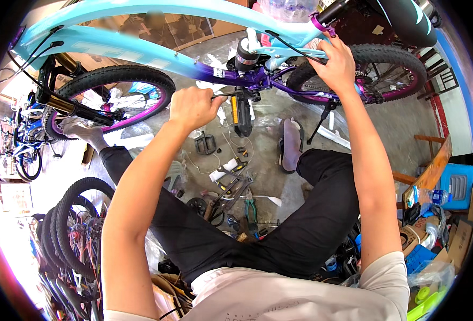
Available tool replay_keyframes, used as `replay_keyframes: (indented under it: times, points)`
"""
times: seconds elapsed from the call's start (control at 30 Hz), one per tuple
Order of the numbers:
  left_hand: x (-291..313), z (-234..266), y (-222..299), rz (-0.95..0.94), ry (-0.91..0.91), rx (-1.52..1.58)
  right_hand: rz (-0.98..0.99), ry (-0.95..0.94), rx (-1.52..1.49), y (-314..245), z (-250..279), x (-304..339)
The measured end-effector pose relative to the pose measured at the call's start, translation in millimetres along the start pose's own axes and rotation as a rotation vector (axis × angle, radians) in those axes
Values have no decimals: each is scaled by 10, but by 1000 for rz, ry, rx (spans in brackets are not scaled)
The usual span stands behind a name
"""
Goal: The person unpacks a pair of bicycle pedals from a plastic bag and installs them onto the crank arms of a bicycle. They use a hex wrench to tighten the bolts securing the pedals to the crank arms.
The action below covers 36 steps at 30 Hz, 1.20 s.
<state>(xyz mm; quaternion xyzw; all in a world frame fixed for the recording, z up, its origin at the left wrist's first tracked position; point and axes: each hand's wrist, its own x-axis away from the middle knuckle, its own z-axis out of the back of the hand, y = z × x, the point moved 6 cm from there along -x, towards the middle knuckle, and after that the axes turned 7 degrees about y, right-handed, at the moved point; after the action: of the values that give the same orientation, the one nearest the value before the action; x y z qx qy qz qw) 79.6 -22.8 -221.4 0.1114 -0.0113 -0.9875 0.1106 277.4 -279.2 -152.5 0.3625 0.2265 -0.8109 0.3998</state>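
Observation:
A bicycle with a light blue and purple frame (140,51) stands in front of me. My left hand (193,108) is closed around a slim metal tool, apparently a wrench, whose visible end reaches the inner end of a black pedal (241,113) with yellow reflectors. Most of that tool is hidden by my fingers. My right hand (337,65) wraps round the light blue rear tubing below the purple seat clamp (319,22). Behind it is the rear wheel (391,72); the front wheel (159,85) is at the left. The kickstand (322,120) is down.
Between my legs lie a loose black pedal (205,144), green-handled pliers (251,209) and several other tools and parts. Spare tyres (65,230) are stacked at lower left. A wooden stool (432,168), a blue plastic box (457,184) and cardboard crowd the right.

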Motion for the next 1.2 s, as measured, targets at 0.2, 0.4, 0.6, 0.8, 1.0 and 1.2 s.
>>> replay_keyframes:
  times: [0.2, 0.4, 0.6, 0.8, 1.0, 1.2]
  points:
    - [-132, 74, 64, -178, -194, -34, -4, 6, 1, 11, -13, -6]
    - [-237, 153, 234, -280, -412, -128, 11, 8, 9, -10, 4, 4]
    - [-373, 304, 553, -326, -483, -115, 41, 33, 12, -10, 19, 3]
    - [-535, 309, 840, -349, -494, -35, 33, 12, 13, -17, -1, 12]
    - [-541, 252, 776, -274, -544, 1, 26, 29, 36, -46, 17, 1]
    - [-558, 156, 650, -204, -639, 65, -4, 21, 16, -83, 26, -14]
